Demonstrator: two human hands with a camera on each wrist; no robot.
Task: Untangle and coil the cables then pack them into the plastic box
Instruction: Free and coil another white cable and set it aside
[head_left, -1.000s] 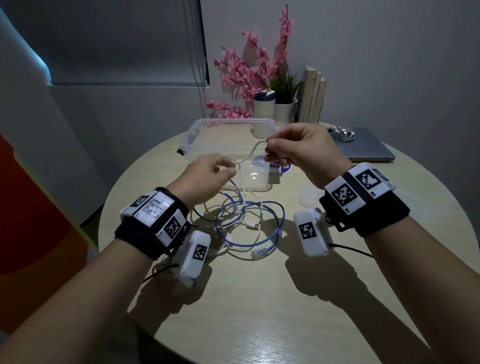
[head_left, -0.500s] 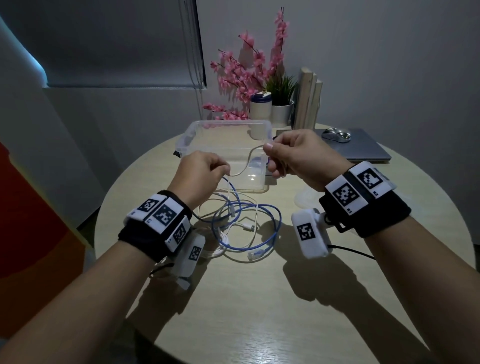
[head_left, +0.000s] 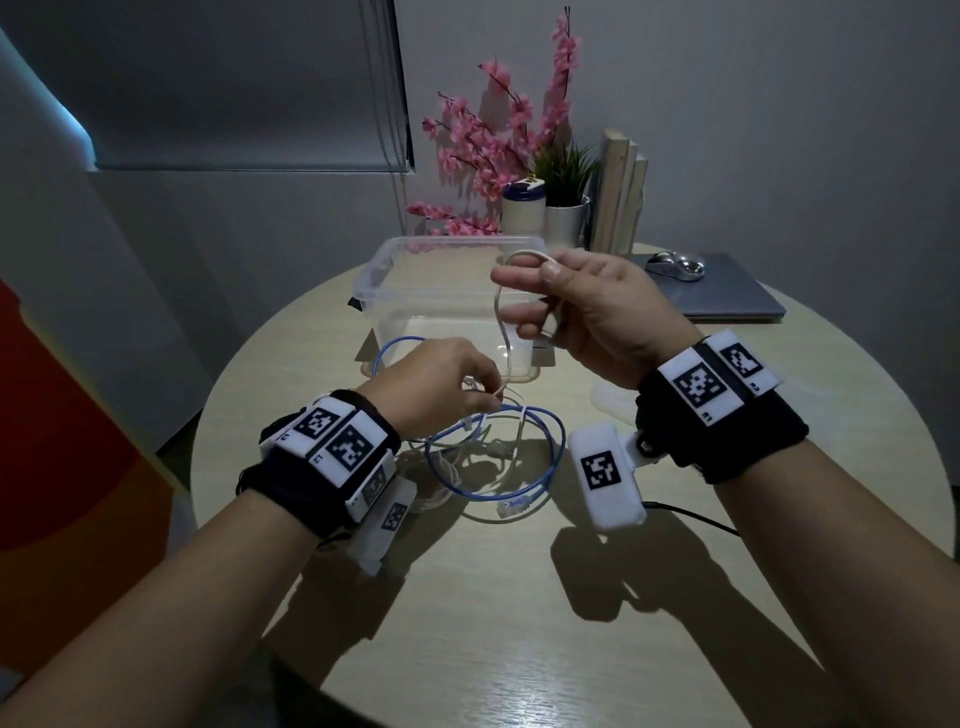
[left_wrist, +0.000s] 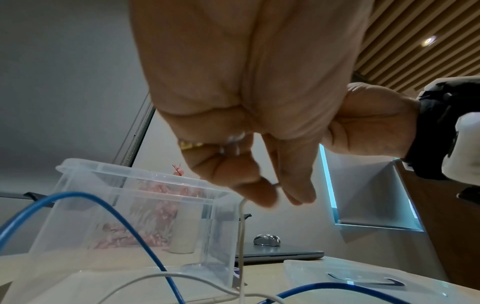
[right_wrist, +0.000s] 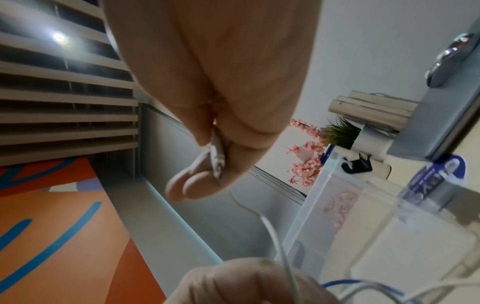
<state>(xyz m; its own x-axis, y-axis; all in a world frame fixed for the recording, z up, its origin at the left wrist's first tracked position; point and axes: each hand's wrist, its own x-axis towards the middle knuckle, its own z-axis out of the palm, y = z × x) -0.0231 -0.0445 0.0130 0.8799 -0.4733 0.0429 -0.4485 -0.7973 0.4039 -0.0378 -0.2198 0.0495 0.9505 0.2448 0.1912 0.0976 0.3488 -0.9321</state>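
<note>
A thin white cable (head_left: 503, 332) runs between my two hands above the round table. My right hand (head_left: 576, 306) is raised in front of the clear plastic box (head_left: 395, 270) and holds the cable's end looped over its thumb and fingers; the plug (right_wrist: 217, 158) shows pinched in the right wrist view. My left hand (head_left: 441, 384) is lower and pinches the same white cable (left_wrist: 242, 226) between thumb and fingertips. Below them a blue cable (head_left: 540, 467) lies tangled with more white cable on the table.
The box's clear lid (head_left: 613, 405) lies right of the tangle. A closed laptop (head_left: 727, 296) with a mouse (head_left: 675, 265) on it sits at the back right. Pink flowers (head_left: 498, 140), a potted plant (head_left: 566, 208), a white cup (head_left: 522, 208) and books (head_left: 618, 192) stand behind the box.
My right hand rose and turned palm up, looping the white cable round its fingers. My left hand dropped toward the tangle, still pinching the cable.
</note>
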